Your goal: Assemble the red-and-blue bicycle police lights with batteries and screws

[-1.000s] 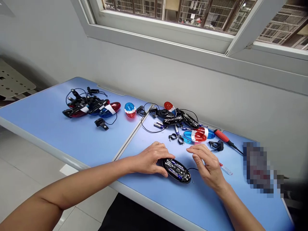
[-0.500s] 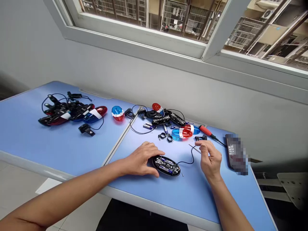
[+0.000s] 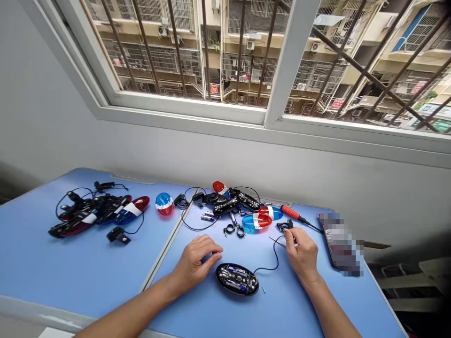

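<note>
Hands about an opened black oval light housing (image 3: 237,280), seen from the head. The housing lies on the blue table just to the right of, and nearer the wearer than, the fingertips of the left hand (image 3: 197,258); its long axis runs mainly left to right, the right end dipping slightly toward the wearer. The left hand is clearly the nearer; its thumb and index tips almost meet, no object shows between them, and they appear clear of the rim. The right hand (image 3: 302,251) lies farther off, beyond the housing's right end, its thumb bent against the index finger; whether it grips the small black clamp unit (image 3: 284,226) at its fingertips cannot be told. A thin metal shaft (image 3: 277,241) points leftward from beside these fingers, and a black cable (image 3: 267,269) curves from the housing toward them. A loose screw (image 3: 264,289) rests between the hands, by the housing's right end. Compared with half a second earlier, the left thumb and index finger no longer span the housing's left end, and the right fingertips have come up to the clamp unit.
</note>
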`<state>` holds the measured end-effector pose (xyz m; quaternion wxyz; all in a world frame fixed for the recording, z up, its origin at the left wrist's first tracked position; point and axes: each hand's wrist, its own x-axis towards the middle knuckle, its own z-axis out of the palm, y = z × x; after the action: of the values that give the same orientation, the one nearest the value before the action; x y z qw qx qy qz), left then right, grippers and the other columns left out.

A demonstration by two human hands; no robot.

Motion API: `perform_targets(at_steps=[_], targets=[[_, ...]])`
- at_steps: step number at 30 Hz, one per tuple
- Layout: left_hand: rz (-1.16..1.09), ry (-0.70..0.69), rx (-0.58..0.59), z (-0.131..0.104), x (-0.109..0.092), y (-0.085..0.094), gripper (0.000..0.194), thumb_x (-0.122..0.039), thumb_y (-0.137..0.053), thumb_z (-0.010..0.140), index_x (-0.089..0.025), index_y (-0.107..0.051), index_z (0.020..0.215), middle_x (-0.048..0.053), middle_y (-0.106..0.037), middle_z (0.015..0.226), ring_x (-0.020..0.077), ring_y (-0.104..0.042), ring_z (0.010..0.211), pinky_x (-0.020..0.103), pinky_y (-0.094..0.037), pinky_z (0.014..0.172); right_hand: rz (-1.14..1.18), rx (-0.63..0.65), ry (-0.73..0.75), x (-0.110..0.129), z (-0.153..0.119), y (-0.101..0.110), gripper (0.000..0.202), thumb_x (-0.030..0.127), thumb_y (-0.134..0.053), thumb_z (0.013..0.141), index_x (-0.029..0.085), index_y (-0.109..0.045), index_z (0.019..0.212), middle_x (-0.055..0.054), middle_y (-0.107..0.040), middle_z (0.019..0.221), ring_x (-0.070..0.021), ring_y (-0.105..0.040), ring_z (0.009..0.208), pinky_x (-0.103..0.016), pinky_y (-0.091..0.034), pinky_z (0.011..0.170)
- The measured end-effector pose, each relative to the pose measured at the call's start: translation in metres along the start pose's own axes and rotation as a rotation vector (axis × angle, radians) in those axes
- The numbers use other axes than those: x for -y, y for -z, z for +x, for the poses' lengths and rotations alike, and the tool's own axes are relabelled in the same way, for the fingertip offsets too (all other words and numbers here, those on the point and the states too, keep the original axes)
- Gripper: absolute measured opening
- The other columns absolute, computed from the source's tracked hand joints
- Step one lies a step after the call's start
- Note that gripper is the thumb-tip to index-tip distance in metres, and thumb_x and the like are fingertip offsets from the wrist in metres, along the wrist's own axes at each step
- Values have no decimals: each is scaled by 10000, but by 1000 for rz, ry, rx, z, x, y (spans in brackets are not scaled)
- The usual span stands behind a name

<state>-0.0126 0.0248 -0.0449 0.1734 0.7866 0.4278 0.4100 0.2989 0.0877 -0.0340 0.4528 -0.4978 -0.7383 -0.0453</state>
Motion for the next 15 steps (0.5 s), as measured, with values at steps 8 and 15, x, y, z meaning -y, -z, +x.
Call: perform_targets(at_steps=[8, 15], targets=[[155, 82, -54, 15, 2, -1, 131, -213, -536, 941, -194, -662, 971, 59, -681, 851, 202, -587, 800, 340, -472, 719, -62, 39, 82, -9, -3, -6, 172, 230, -507, 965, 211, -562, 803, -15, -597, 720, -171, -541, 704, -294, -390, 639], [309, 24, 89, 57, -4, -10, 122, -178, -580, 906, -203, -666, 989, 69, -659, 955, 230, -567, 888, 353, -455, 740, -28, 47, 45, -5, -5, -7, 135, 196, -520, 951, 209, -577, 829, -20, -633, 764, -174, -550, 739, -289, -407, 652]])
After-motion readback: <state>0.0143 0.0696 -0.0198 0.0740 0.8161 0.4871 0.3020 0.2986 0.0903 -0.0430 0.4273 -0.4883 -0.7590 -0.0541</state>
